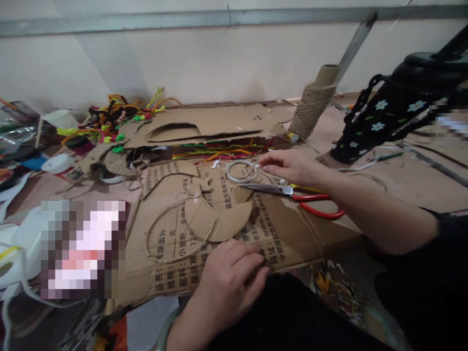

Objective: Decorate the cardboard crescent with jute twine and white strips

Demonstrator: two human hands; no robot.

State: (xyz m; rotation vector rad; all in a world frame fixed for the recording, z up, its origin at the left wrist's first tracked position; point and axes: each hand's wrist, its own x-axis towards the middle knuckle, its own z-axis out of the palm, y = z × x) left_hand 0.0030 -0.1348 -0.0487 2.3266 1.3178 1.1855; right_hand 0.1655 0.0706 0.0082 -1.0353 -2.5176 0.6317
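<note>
My right hand (283, 165) reaches over the cardboard, its fingertips pinched together at the right edge of a small coil of thin whitish wire (241, 171). Under that wrist lie red-handled scissors (314, 199), blades pointing left beneath the coil. My left hand (234, 275) rests near the front edge of the printed cardboard sheet (175, 278), fingers curled in, with nothing visible in them. Just beyond it sits a cut, curved cardboard piece (223, 222). A loop of twine (148, 239) joins its left side, lying flat on the sheet.
A twine spool (314, 105) and a flowered black tumbler (380, 117) stand at back right. Cut cardboard (219, 119) and colourful pipe-cleaner-like strands (113, 114) lie at the back. A blurred-out bright screen-like object (87, 248) and a white tape roll (10, 268) are at left.
</note>
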